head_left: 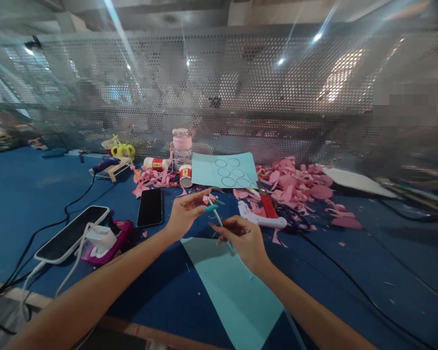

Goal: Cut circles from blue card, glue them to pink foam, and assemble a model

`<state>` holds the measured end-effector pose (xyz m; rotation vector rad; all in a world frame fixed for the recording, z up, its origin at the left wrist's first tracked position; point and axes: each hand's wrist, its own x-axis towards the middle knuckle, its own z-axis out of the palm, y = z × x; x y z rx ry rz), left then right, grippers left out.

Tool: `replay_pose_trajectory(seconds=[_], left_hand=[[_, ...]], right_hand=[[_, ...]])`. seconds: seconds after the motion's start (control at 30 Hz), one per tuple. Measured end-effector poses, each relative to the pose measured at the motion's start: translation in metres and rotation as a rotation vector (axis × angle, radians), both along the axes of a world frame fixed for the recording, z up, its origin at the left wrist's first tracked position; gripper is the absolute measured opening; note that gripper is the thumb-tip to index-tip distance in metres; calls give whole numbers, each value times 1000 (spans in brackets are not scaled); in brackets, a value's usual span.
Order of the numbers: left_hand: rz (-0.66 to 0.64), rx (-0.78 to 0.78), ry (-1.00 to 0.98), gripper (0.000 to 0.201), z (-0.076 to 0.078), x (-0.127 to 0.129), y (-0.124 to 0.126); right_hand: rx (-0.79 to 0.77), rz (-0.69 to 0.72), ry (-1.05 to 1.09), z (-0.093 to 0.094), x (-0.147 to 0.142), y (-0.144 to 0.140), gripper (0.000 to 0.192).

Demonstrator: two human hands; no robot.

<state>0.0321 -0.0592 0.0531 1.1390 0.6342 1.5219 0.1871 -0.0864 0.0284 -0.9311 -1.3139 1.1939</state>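
My right hand grips a thin stick-like tool with a teal tip, held upright above a light blue sheet of paper on the blue table. My left hand is just left of it, its fingertips pinching the teal tip of the tool. Behind the hands lies a second light blue sheet with several circles drawn on it. A white and red glue gun lies just right of my hands.
Pink paper scraps are heaped at the right. A black phone lies left of my left hand; a second phone, a charger and cables lie farther left. A pink-lidded jar and glue tubes stand behind. A perforated metal screen backs the table.
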Motion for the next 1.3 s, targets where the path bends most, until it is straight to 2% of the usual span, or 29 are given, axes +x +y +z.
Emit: replay_pose_trajectory(seconds=[0.27, 0.63, 1.0, 1.3], left_hand=[[92, 14, 78, 29, -5, -2, 2], [112, 35, 125, 25, -3, -3, 3], [121, 25, 139, 27, -6, -5, 4], [115, 28, 130, 27, -3, -4, 2]], right_hand=[[43, -17, -28, -3, 2, 3, 22], [69, -54, -122, 0, 3, 3, 26], [83, -54, -141, 4, 3, 2, 26], [63, -45, -116, 1, 3, 3, 26]])
